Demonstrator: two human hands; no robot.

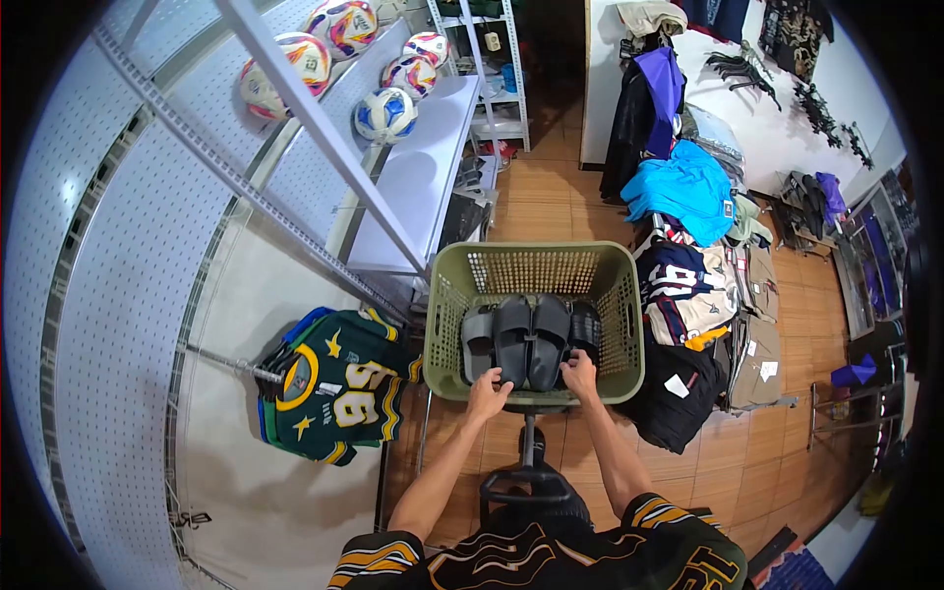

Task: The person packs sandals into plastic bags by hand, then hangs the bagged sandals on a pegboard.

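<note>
Both of my hands reach into an olive-green plastic basket (440, 295) with perforated walls. Inside it lie several dark slides: a pair of black sandals (531, 339) side by side in the middle, a grey one (478, 339) at the left and a black one (586, 324) at the right. My left hand (488, 393) is at the near end of the left middle sandal, fingers curved. My right hand (579, 376) is at the near end of the right middle sandal, fingers bent. Whether either hand grips a sandal is too small to tell.
Balls (385, 115) sit on white shelving (408, 206) at the upper left. Green jerseys (339, 388) hang from a rod at the left. Folded clothes (688, 285) are piled right of the basket. A handle (526, 482) on a post stands below the basket.
</note>
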